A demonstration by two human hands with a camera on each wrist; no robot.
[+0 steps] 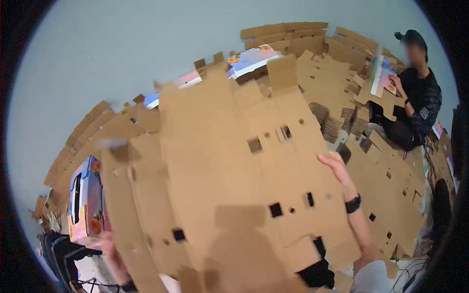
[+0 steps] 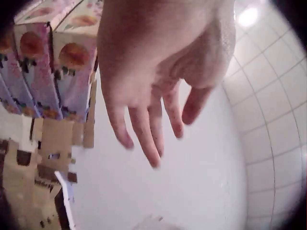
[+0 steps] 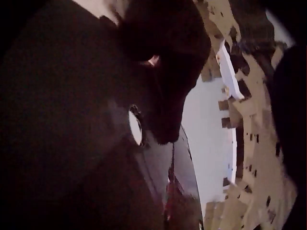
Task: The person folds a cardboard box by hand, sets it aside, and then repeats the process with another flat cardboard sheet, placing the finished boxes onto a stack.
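A large unfolded cardboard box blank (image 1: 205, 146), plain brown with punched holes and flaps, fills the middle of the head view. My right hand (image 1: 340, 170), with a dark band on its wrist, grips its right edge. In the right wrist view the same hand (image 3: 165, 67) is a dark shape against the blank's shadowed side (image 3: 72, 120). My left hand (image 1: 113, 254) is beside the blank's lower left edge, partly hidden. Its fingers hang loose and spread with nothing between them in the left wrist view, where the hand (image 2: 153, 91) is near printed boxes (image 2: 72, 62).
A printed box (image 1: 87, 202) with a slot stands at the left. Cardboard blanks (image 1: 327, 73) and stacked pieces (image 1: 327, 124) lie behind and to the right. A person (image 1: 415, 93) in dark clothes sits at the right, handling a printed box (image 1: 382, 75). Cables (image 1: 408, 273) lie at lower right.
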